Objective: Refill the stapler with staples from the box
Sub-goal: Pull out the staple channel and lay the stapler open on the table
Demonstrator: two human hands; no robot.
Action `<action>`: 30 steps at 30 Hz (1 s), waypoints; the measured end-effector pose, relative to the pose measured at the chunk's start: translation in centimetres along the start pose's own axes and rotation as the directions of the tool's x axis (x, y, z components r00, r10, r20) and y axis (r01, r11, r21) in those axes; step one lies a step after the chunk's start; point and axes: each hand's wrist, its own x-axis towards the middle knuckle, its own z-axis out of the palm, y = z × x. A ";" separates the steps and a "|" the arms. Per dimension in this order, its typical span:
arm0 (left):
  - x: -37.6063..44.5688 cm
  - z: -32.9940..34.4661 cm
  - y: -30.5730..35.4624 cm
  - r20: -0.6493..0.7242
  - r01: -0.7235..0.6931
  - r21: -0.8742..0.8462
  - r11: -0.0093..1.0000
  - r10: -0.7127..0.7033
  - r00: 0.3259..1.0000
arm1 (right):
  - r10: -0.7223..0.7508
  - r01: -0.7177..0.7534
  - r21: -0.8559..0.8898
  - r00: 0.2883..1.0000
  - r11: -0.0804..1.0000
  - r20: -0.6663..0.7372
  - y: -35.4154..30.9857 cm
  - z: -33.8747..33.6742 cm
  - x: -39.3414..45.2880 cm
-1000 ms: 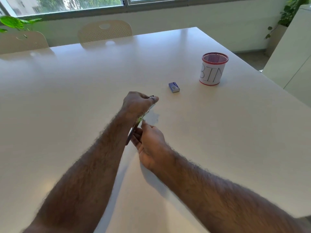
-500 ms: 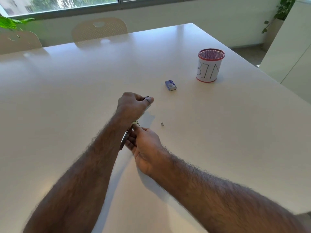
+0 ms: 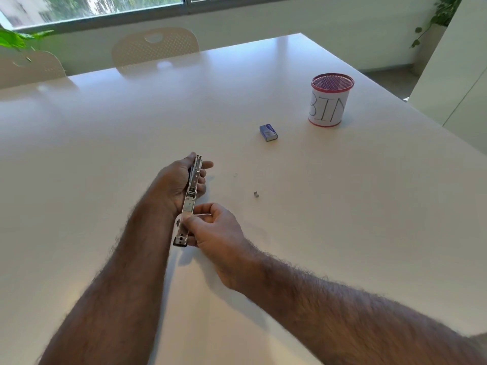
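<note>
The stapler (image 3: 190, 200) is swung open into one long metal strip, held above the white table (image 3: 316, 233). My left hand (image 3: 177, 186) grips its far half, fingers curled round the body. My right hand (image 3: 214, 233) pinches the near half between thumb and fingers, close to the hinged end. The small blue staple box (image 3: 268, 132) lies shut on the table, beyond and to the right of both hands. A short clump of staples (image 3: 256, 194) and a tiny loose staple (image 3: 235, 175) lie on the table between the hands and the box.
A red-rimmed mesh cup labelled BIN (image 3: 329, 100) stands at the right, past the box. Two pale chairs (image 3: 155, 48) are tucked in at the far edge. A white cabinet (image 3: 461, 83) stands right of the table.
The stapler has turned so its open metal channel faces me and my left palm shows. My right hand slid nearer along the strip. Staples dropped onto the table to the right.
</note>
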 end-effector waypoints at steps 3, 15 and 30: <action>0.0 -0.2 0.0 0.087 0.056 -0.129 0.990 -0.045 0.995 | -0.005 0.007 -0.045 0.998 0.999 0.064 -0.1 0.0 -0.4; 0.4 0.0 -0.7 -0.229 -0.180 -0.047 0.983 0.165 0.959 | -0.093 0.072 -0.389 0.995 0.919 -0.037 -1.1 -1.6 0.7; -0.7 -4.5 0.0 -0.447 -0.276 0.005 0.961 0.249 0.859 | -0.589 0.303 -0.913 0.803 0.274 0.090 -2.1 -3.7 3.4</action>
